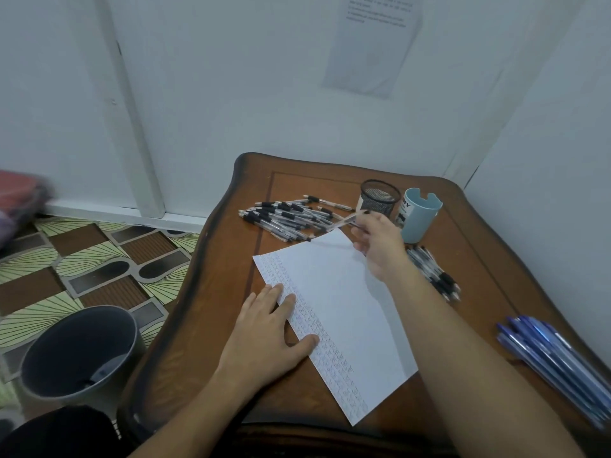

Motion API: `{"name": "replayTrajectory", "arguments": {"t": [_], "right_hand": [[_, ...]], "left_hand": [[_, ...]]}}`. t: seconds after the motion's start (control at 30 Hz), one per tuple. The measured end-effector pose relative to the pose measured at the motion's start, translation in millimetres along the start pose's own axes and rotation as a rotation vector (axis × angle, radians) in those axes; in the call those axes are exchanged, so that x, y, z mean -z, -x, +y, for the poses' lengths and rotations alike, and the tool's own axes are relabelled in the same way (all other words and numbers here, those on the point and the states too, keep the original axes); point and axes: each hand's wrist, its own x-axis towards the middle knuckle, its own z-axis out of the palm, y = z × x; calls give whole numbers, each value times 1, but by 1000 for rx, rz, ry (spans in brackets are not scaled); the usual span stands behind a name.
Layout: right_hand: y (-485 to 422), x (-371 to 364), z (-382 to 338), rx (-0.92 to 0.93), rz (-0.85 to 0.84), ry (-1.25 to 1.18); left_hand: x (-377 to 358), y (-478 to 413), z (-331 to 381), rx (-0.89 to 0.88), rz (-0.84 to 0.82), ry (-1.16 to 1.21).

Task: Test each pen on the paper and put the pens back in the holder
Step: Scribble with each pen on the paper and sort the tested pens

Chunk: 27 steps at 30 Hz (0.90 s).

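Your two forearms come in from the bottom edge, so starting there: your left hand (264,328) lies flat with straight fingers, pressing down the near-left edge of the paper (347,312). Your right hand (380,246) is out over the far corner of that sheet, fingers curled round a clear-barrelled pen (340,223) that slants down to the left. It's a bit motion-blurred, so you can't tell if the tip touches the sheet.

The black mesh holder (380,196) stands just beyond your right hand, with a pale blue cup (421,219) with a notched rim right beside it. A loose pile of pens (284,216) with clear barrels and black grips is fanned out to the left of the holder, past the paper's far corner. A smaller bunch of black pens (433,272) lies just right of your right wrist, and a bundle of blue pens (555,355) sits near the right edge of the surface (205,309).

Room-wise, the sheet lies diagonally across the middle, with bare wood on the near-left side and at the far-left corner. The wood is glossy brown with a wavy, darkened rim and an inlaid border line. The paper is white, with rows of small scribbles down its left side. Off the left edge, a round dark bin (79,352) stands on the patterned floor (82,259).
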Motion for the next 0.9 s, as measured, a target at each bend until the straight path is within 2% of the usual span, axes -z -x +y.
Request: {"name": "replayTrajectory", "arguments": {"t": [0.1,0.17,0.3,0.4,0.5,0.63,0.77,0.9], "right_hand": [[23,16,-12,-20,-26,-383],[39,25,-15,-11,-61,-441],[63,34,-13,9,-146,-240],[81,39,-9,91,-176,-70],[95,44,-5,95,-174,-77],[109,55,9,-54,-232,-191],[120,67,31,-91,-267,-43],[123,69,50,23,-296,100]], "left_hand": [[0,-1,0,2,-3,18],[0,-1,0,1,2,32],[-2,-2,1,1,12,34],[-2,-2,2,2,6,17],[-2,-2,2,3,10,28],[-3,-2,2,-2,10,46],[-2,-1,2,-4,-5,28],[-2,-1,2,0,-16,15]]}}
